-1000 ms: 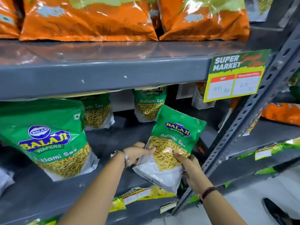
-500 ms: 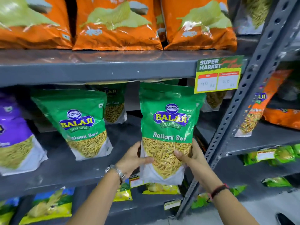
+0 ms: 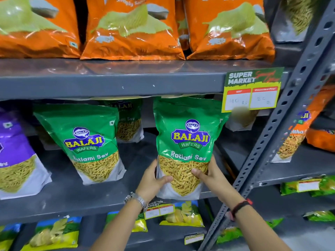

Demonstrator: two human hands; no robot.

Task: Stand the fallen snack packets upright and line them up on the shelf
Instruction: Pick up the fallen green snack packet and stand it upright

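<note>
A green Ratlami Sev packet (image 3: 188,134) stands upright at the front of the grey middle shelf (image 3: 76,198). My left hand (image 3: 152,180) grips its lower left side and my right hand (image 3: 210,175) grips its lower right side. A second green sev packet (image 3: 87,140) stands to its left, leaning slightly. Another green packet (image 3: 129,122) stands farther back between them. A purple packet (image 3: 14,153) stands at the far left.
Orange chip bags (image 3: 132,31) fill the upper shelf. A price tag (image 3: 252,91) hangs from that shelf's edge. A slotted steel upright (image 3: 275,138) runs diagonally on the right. Yellow-and-blue packets (image 3: 183,214) lie on the lower shelf.
Both hands turned the tilted green packet upright and set it at the shelf's front edge. The view shifted left and up, bringing in the purple packet.
</note>
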